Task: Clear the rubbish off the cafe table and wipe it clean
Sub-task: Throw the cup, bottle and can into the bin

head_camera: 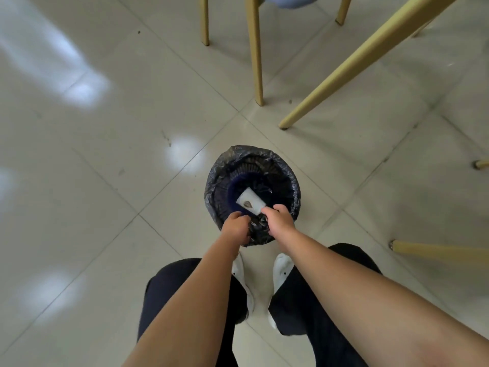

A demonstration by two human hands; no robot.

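The fingertips of both hands are hidden behind the bin's near rim, and the chair (291,1) at the top is cut off, only its yellow legs and a bit of pale blue seat showing; no table is in view. The bin (252,196) is round and stands on the glossy tiled floor (105,154), just in front of the person's white shoes (281,268); a crinkled black bag (287,178) lines it and folds over the rim. Inside lies a white paper cup (250,202) on its side, with a small dark mark on it. The left hand (236,228) has its fingers curled around the bag at the near rim, gripping it; the right hand (279,218) also curls over this edge, next to the cup's mouth, but I cannot tell whether it pinches the bag or the cup.
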